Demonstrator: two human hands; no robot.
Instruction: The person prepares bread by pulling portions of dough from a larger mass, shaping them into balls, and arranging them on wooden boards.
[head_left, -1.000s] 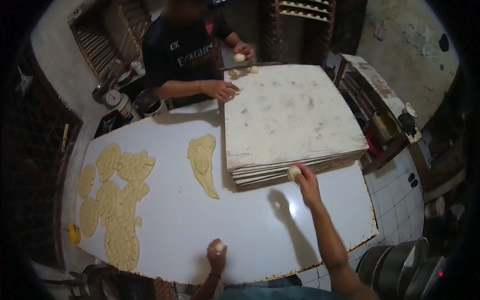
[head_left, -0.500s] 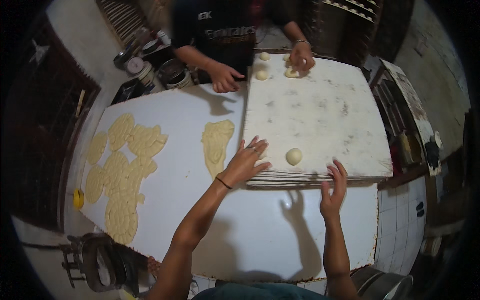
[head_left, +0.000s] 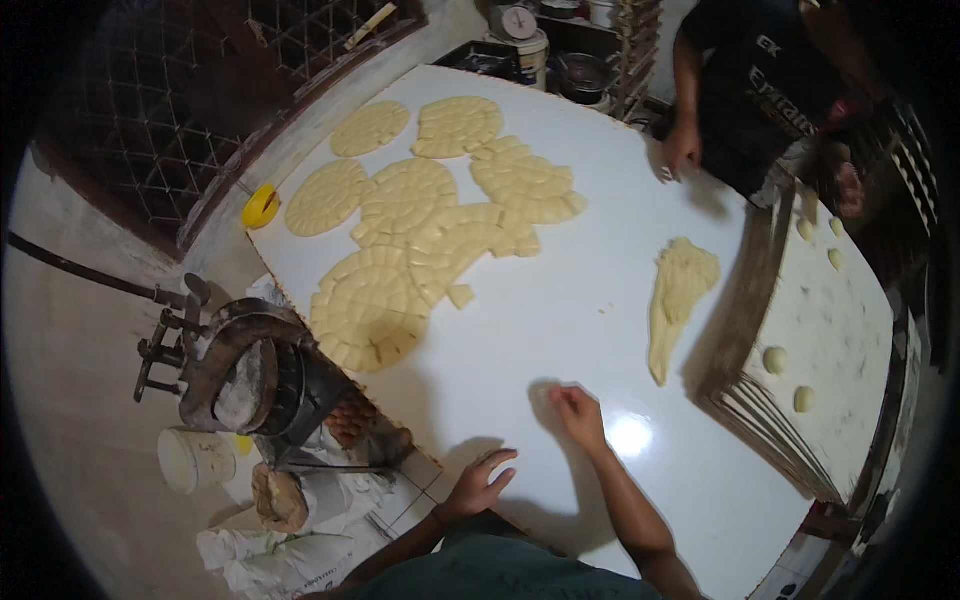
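Since a moment ago both my hands have left the stacked boards point(head_left: 850, 330); now my left hand point(head_left: 478, 484) hovers open at the worktop point(head_left: 560, 330) edge, my right hand point(head_left: 578, 413) presses flat beside the dough strip point(head_left: 678, 295), seemingly about to fetch dough.

We're looking at a small bakery workroom: scored dough sheets point(head_left: 430, 215) lying across a big white table point(head_left: 560, 330), dough balls point(head_left: 775, 358) sitting on stacked boards point(head_left: 850, 330), a scale point(head_left: 518, 20), a hand-cranked machine point(head_left: 235, 365).
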